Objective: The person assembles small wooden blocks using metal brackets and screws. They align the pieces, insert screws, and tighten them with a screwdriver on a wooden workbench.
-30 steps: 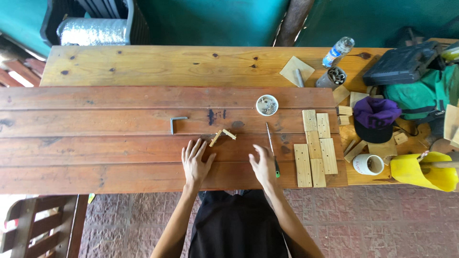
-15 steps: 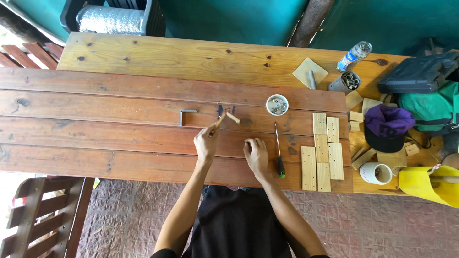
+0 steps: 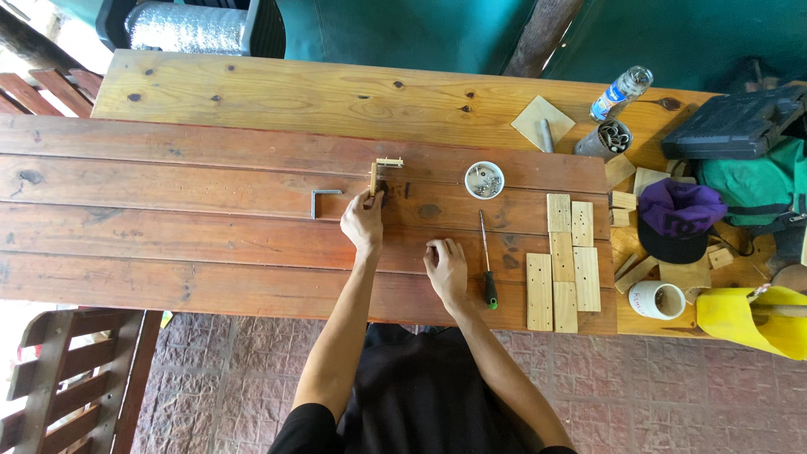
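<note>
A long wooden table (image 3: 210, 244) of reddish planks fills the view, with a paler board along its far edge. At the right end lie a black tool case (image 3: 740, 122), a purple cap (image 3: 677, 214), a yellow container (image 3: 748, 319) and a set of pale wooden blocks (image 3: 563, 261) laid side by side. Nearer the middle sit a small white bowl (image 3: 485, 179) of metal bits, a screwdriver (image 3: 487, 261) with a green-and-black handle, and a bent metal key (image 3: 322, 200). The left hand (image 3: 364, 225) reaches forward, fingers closed on a small wooden piece (image 3: 376, 176) held upright on the planks — a short crosspiece at its top. The right hand (image 3: 445, 269) rests flat on the table, fingers loose, holding nothing, just beside the screwdriver.
</note>
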